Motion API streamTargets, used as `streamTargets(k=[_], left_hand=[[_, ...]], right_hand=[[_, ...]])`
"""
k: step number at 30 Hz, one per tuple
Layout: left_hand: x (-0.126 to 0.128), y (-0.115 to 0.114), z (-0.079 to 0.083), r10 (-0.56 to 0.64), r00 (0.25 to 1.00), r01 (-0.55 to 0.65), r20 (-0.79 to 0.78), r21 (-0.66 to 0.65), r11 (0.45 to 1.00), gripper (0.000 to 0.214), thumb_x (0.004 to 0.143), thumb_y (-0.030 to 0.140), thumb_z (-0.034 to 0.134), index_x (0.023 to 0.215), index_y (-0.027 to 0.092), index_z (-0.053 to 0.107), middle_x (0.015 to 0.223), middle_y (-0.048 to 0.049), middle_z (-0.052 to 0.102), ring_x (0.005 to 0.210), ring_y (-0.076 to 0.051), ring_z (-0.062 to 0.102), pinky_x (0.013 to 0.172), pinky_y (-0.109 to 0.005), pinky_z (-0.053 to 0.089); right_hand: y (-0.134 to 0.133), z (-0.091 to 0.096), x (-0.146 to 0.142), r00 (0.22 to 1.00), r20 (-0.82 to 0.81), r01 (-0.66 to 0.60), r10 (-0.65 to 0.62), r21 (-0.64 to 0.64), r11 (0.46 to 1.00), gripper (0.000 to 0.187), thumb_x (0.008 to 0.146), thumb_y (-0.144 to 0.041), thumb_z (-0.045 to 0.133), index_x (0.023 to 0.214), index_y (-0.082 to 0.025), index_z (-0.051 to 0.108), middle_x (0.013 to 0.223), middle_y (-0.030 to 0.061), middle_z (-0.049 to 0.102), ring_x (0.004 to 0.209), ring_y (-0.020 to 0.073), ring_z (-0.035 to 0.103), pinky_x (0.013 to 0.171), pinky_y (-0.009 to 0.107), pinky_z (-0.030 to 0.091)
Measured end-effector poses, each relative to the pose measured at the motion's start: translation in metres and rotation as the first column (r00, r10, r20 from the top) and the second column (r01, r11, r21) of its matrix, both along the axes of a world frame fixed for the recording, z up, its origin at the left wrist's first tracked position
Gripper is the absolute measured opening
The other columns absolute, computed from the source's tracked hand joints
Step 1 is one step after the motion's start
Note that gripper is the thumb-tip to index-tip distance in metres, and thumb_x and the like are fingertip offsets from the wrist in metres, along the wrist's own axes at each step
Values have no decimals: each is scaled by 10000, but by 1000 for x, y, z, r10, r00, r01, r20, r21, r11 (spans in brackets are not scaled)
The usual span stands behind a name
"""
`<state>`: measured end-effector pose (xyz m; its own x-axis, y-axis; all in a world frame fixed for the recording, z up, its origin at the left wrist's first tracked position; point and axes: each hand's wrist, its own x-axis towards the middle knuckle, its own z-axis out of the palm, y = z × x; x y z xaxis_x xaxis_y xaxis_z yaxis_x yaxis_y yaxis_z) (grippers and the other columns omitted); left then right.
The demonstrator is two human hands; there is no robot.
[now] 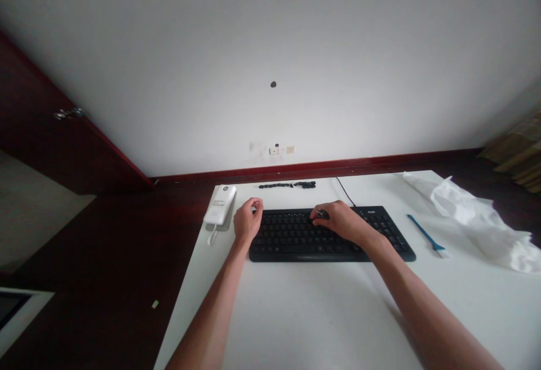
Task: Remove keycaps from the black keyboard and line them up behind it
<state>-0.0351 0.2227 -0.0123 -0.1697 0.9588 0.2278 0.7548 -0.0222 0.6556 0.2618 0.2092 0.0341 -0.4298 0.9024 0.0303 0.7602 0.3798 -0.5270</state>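
A black keyboard lies across the white table, its cable running to the far edge. My left hand rests at the keyboard's left end with its fingers curled in; whether it holds anything is hidden. My right hand sits on the upper middle rows, fingers pinched on a small dark object, apparently a keycap. A row of several loose black keycaps lies along the table's far edge behind the keyboard.
A white power bank with a strap lies left of the keyboard. A blue brush-like tool lies to the right, with crumpled white plastic beyond it. Dark floor surrounds the table, and a dark red door stands at left.
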Motion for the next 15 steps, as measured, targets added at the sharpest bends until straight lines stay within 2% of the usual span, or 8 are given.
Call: streamTargets(k=[5, 15], left_hand=[[0, -1, 1, -4, 1000, 4, -2, -11, 1000, 226, 982, 380, 556, 1010, 263, 747, 1014, -23, 787, 874, -188, 705, 761, -253, 438], [1, -1, 2, -5, 1000, 5, -3, -20, 1000, 215, 981, 356, 554, 1002, 264, 747, 1014, -27, 784, 907, -189, 709, 781, -252, 446]], right_hand=[[0, -1, -2, 999, 39, 16, -16, 0, 1000, 124, 877, -258, 686, 955, -259, 782, 923, 36, 781, 839, 234, 712, 791, 336, 509], [-1, -5, -5, 999, 42, 7, -9, 44, 999, 92, 886, -231, 691, 927, -255, 770, 976, 27, 786, 925, 238, 721, 845, 330, 509]])
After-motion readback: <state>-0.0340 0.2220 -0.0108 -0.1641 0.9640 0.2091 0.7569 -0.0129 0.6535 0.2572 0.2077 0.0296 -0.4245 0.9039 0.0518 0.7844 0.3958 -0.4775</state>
